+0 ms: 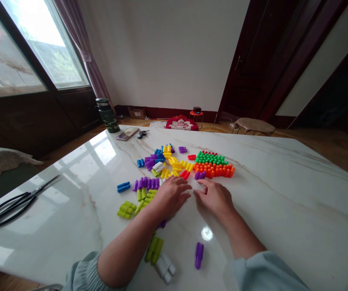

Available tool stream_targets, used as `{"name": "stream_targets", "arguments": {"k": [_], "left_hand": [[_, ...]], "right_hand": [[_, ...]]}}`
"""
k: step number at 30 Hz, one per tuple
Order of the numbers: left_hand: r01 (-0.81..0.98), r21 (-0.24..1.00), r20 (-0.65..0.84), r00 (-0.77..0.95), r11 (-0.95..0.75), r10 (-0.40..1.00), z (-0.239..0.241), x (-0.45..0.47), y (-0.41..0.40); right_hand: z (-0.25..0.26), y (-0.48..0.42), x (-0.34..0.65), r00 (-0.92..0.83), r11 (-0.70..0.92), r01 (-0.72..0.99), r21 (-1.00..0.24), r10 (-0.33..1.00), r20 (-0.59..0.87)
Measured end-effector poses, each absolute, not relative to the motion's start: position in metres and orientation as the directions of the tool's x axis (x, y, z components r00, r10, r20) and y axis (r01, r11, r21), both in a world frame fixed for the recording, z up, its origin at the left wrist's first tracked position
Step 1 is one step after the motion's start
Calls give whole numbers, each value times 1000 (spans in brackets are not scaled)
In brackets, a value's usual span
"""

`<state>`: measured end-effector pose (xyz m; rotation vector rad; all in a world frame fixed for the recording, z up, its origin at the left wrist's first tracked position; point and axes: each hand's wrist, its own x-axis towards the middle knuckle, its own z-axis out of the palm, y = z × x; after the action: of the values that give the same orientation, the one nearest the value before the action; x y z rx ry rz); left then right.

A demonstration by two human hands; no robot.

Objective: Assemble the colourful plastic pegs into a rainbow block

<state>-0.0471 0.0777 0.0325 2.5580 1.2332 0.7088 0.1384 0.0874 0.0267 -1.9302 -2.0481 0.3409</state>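
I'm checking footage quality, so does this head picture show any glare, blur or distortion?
Head view: the window is washed out; the glossy tabletop carries pale glare, plus a round bright spot beyond the purple piece nearest the camera; the white pieces by the bottom edge look soft; the door leans, perhaps from wide-angle stretch or camera tilt.

No legible text, label, brand, number or sign on anything in the head view.

Pale blue-grey sleeves (268,271), gathered left cuff (90,271)
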Motion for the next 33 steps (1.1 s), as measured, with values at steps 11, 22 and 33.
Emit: {"name": "stream_targets", "arguments": {"k": [11,22,33], "left_hand": [[970,215,174,-155,116,972,57,-109,79],[974,219,14,-69,64,998,47,-111,86],[948,297,21,-129,117,991,47,-107,92]], "right_hand": [[26,88,138,-46,67,925,-374,997,64],[28,87,137,-49,67,926,-371,997,58],[26,87,138,-53,72,924,-375,997,60]]}}
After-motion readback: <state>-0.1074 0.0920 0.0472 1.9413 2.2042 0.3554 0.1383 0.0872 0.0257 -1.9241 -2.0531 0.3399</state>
